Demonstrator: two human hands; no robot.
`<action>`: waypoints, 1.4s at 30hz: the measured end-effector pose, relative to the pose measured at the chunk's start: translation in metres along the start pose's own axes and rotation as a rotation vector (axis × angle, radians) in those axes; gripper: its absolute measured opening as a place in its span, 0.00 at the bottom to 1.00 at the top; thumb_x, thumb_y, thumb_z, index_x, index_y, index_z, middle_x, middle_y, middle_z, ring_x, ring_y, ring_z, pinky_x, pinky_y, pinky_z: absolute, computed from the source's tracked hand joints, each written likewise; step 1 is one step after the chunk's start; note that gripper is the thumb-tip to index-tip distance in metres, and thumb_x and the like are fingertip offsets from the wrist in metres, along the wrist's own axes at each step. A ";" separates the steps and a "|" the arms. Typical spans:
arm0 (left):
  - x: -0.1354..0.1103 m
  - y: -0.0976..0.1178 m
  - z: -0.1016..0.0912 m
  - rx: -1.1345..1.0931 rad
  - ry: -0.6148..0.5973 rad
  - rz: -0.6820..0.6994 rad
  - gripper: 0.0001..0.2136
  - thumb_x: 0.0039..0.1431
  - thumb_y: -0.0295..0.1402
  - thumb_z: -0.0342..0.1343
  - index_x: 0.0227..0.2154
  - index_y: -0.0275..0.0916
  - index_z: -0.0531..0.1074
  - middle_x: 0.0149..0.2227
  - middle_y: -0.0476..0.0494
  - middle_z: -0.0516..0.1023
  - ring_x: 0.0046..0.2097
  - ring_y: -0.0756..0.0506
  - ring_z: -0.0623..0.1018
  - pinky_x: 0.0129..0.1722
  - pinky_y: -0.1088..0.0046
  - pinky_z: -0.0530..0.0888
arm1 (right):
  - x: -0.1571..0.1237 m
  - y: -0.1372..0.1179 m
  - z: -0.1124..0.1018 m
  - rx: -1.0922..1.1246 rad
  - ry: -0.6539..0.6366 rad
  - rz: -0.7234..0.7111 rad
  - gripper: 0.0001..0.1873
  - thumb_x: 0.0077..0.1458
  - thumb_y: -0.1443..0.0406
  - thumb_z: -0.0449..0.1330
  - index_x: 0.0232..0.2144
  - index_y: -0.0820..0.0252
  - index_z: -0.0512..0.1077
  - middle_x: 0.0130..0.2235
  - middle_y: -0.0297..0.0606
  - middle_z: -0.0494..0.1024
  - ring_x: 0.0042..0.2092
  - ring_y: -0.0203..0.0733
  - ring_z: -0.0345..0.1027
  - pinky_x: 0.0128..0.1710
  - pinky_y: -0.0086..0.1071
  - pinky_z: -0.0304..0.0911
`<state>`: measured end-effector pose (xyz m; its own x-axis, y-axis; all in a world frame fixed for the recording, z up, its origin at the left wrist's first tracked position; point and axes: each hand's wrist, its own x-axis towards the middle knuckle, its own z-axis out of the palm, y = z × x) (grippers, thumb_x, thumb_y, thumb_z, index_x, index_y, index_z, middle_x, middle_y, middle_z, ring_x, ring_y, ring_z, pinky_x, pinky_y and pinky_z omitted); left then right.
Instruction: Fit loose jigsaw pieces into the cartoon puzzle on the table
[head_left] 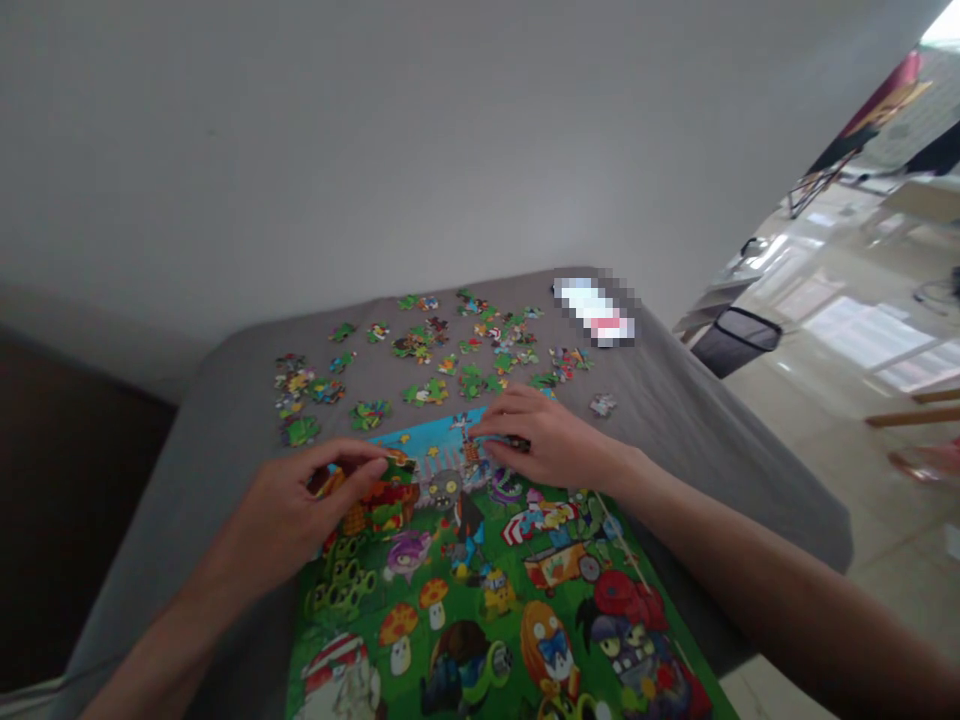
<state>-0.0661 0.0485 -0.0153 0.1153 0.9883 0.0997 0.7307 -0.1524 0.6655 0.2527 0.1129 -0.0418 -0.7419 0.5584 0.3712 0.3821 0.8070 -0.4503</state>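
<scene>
head view: loose multicoloured jigsaw pieces (471, 380) lie just far of the half-curled right hand (536, 430), nearer it than the nearly pinched left hand (300, 505); cannot tell either's hold.

Dim, soft light on wall (412, 150); right side brighter, glare on glossy floor (862, 340). Far left dark. Pixelation over bright phone (596, 310). Puzzle pieces (424, 392) slightly soft.

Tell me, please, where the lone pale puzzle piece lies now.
In the head view, the pale puzzle piece lies right of centre on the grey cloth, just beyond the wrist of the right hand.
</scene>
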 end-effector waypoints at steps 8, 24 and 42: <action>0.000 0.009 0.002 0.079 0.060 0.041 0.17 0.66 0.54 0.58 0.39 0.49 0.85 0.32 0.51 0.87 0.28 0.46 0.78 0.31 0.70 0.75 | -0.001 -0.057 0.021 -0.086 -0.220 -0.169 0.19 0.72 0.55 0.65 0.57 0.59 0.82 0.65 0.51 0.76 0.64 0.59 0.64 0.64 0.55 0.65; -0.004 0.010 0.002 0.155 0.102 0.163 0.16 0.71 0.49 0.55 0.42 0.46 0.84 0.35 0.49 0.86 0.32 0.45 0.80 0.43 0.66 0.79 | 0.001 -0.078 0.037 -0.068 -0.277 -0.039 0.20 0.68 0.51 0.69 0.47 0.63 0.81 0.60 0.50 0.77 0.64 0.59 0.64 0.69 0.58 0.63; -0.006 0.012 0.001 0.158 0.080 0.142 0.18 0.71 0.52 0.53 0.42 0.48 0.83 0.35 0.47 0.86 0.35 0.43 0.82 0.47 0.64 0.80 | 0.004 -0.081 0.042 -0.060 -0.279 -0.039 0.22 0.67 0.49 0.70 0.46 0.62 0.80 0.59 0.50 0.79 0.63 0.59 0.65 0.69 0.63 0.61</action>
<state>-0.0572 0.0411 -0.0090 0.1755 0.9532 0.2462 0.8078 -0.2824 0.5174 0.1959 0.0422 -0.0378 -0.8763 0.4593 0.1452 0.3766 0.8413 -0.3878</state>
